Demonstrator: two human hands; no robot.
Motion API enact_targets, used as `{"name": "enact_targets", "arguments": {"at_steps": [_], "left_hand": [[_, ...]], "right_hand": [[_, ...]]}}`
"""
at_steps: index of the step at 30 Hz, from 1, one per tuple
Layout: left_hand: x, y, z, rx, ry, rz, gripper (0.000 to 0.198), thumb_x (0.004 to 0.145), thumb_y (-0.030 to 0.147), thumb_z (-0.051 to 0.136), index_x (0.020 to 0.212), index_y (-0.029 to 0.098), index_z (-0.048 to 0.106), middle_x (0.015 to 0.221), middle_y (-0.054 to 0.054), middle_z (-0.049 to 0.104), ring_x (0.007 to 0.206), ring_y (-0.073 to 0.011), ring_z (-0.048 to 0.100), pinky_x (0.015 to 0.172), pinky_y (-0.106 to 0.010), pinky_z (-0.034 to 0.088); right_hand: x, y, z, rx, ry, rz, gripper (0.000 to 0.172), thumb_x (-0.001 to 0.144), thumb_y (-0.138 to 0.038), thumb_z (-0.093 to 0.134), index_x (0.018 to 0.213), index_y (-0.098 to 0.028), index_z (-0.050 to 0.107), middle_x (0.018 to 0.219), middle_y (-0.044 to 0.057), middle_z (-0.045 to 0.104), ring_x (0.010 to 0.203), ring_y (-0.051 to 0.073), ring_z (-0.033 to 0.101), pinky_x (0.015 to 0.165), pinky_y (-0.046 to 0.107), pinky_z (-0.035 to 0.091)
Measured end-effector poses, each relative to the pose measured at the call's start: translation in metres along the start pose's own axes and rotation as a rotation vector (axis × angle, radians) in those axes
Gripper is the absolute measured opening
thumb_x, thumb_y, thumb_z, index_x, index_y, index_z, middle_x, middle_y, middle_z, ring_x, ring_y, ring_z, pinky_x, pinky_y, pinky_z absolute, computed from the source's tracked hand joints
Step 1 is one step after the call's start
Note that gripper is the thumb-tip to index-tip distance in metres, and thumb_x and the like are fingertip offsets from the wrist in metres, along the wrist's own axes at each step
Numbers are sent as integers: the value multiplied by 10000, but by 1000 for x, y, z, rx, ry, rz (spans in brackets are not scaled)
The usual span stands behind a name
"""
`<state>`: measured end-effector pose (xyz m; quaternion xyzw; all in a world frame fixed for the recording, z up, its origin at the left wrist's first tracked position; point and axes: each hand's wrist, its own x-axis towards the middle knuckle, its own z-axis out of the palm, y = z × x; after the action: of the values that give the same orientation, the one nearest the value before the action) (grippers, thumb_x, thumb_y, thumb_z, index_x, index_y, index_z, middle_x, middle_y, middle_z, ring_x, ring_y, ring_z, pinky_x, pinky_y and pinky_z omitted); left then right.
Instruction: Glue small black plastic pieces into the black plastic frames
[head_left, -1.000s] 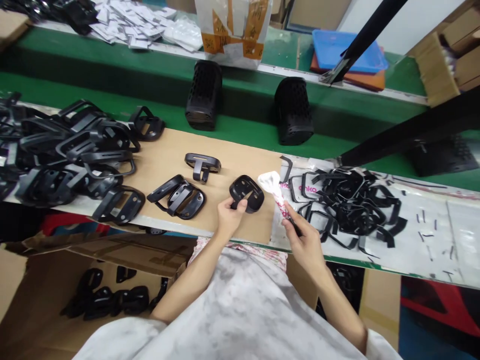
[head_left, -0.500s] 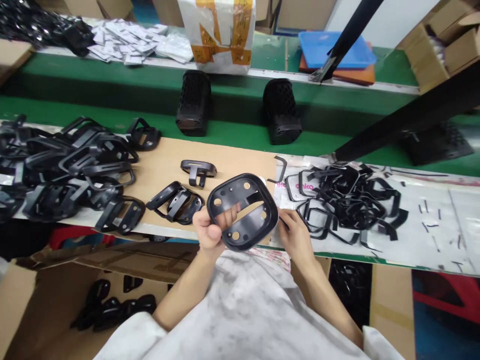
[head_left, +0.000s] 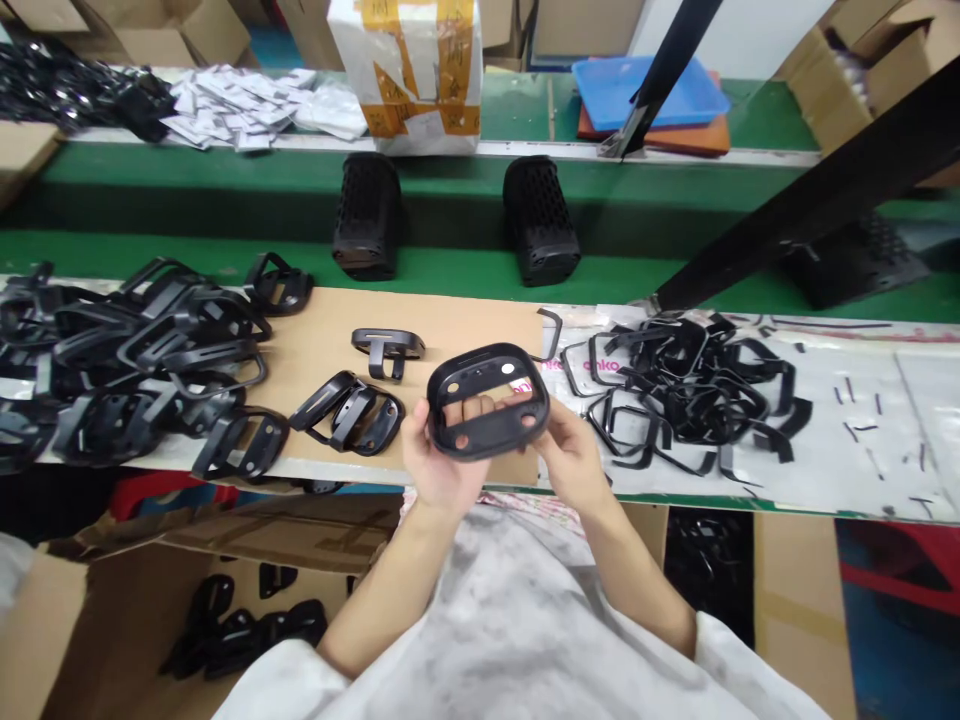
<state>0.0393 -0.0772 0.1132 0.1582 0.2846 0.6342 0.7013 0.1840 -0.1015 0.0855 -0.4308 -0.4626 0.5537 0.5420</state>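
A black plastic bracket [head_left: 487, 437], rounded and tray-like with holes and a wide slot, is held tilted above the front edge of the bench. My left hand [head_left: 442, 455] grips its left end, with fingers passing behind and showing through the opening. At the right end, my right hand [head_left: 574, 460] closes on the lower corner; some of its fingertips are hidden behind the part. Similar brackets [head_left: 367, 415] lie on the cardboard sheet to the left of my hands. Thin bent black strips [head_left: 697, 390] are piled just right of my right hand.
A heap of black brackets [head_left: 150, 360] covers the bench's left side. Two perforated black housings [head_left: 367, 215] stand behind on the green surface. A dark slanting post [head_left: 795, 195] crosses the right side. Below the bench, an open carton [head_left: 112, 620] holds more black parts.
The bracket has tipped so that its slot faces further forward. My left hand has slid beneath it, and my right hand has come in against its right end.
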Motion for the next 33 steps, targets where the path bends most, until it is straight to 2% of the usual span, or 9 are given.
{"name": "enact_targets", "arguments": {"at_steps": [2, 4, 6, 9, 13, 19, 23, 29, 33], "left_hand": [[1, 0, -5, -13, 61, -114, 441, 908, 554, 684, 663, 202, 581, 661, 4, 600, 740, -179, 644, 846, -361, 580], [2, 1, -15, 16, 57, -252, 368, 918, 537, 691, 809, 186, 704, 844, -50, 735, 930, -232, 720, 945, -396, 581], [1, 0, -28, 61, 2, -379, 382, 917, 544, 711, 913, 165, 759, 983, -103, 785, 1061, -277, 734, 996, -413, 574], [-4, -2, -45, 127, -74, -461, 407, 908, 539, 746, 1053, 160, 783, 1047, -124, 800, 1116, -301, 734, 1019, -432, 572], [-11, -3, -60, 204, -136, -468, 450, 891, 564, 763, 1023, 134, 779, 1001, -149, 799, 1109, -332, 736, 1014, -465, 571], [-8, 0, -62, 247, -134, -436, 454, 856, 582, 806, 900, 134, 741, 897, -118, 780, 861, -273, 756, 852, -416, 611], [-6, 1, -58, 198, -127, -436, 411, 853, 535, 826, 965, 152, 725, 969, -94, 775, 864, -248, 746, 803, -395, 625], [-9, 4, -53, 164, -165, -476, 466, 861, 569, 817, 1044, 152, 721, 958, -101, 769, 936, -281, 753, 795, -393, 626], [-11, 3, -54, 119, -153, -501, 481, 829, 567, 852, 1052, 161, 721, 931, -89, 766, 915, -269, 757, 774, -363, 620]], "right_hand": [[6, -4, 3, 84, 59, 17, 267, 961, -487, 761, 990, -222, 742, 779, -9, 680, 604, 112, 620, 580, 243, 515], [10, -9, 3, 147, 104, 25, 289, 923, -495, 801, 964, -220, 724, 851, -3, 697, 564, 95, 613, 521, 232, 482], [12, -14, 0, 185, 111, 44, 323, 891, -513, 827, 940, -213, 717, 907, 11, 716, 533, 84, 602, 482, 228, 460], [14, -20, -5, 241, 81, 94, 346, 876, -519, 843, 895, -198, 717, 807, -4, 696, 460, 53, 524, 438, 203, 392], [14, -24, -8, 394, 36, 179, 349, 877, -522, 844, 903, -192, 733, 761, -24, 649, 415, 6, 380, 404, 166, 261], [13, -29, -9, 574, -26, 271, 352, 868, -541, 843, 950, -221, 720, 780, -38, 583, 449, 12, 300, 433, 166, 297], [12, -30, -11, 593, -37, 292, 352, 863, -535, 844, 942, -222, 703, 771, -45, 551, 457, 21, 255, 432, 172, 306], [11, -24, -11, 559, -33, 308, 365, 867, -551, 833, 945, -226, 687, 780, -48, 560, 457, 25, 251, 431, 177, 298], [11, -21, -10, 508, -32, 296, 420, 842, -594, 842, 888, -221, 653, 774, -53, 575, 437, 16, 251, 421, 178, 290]]}}
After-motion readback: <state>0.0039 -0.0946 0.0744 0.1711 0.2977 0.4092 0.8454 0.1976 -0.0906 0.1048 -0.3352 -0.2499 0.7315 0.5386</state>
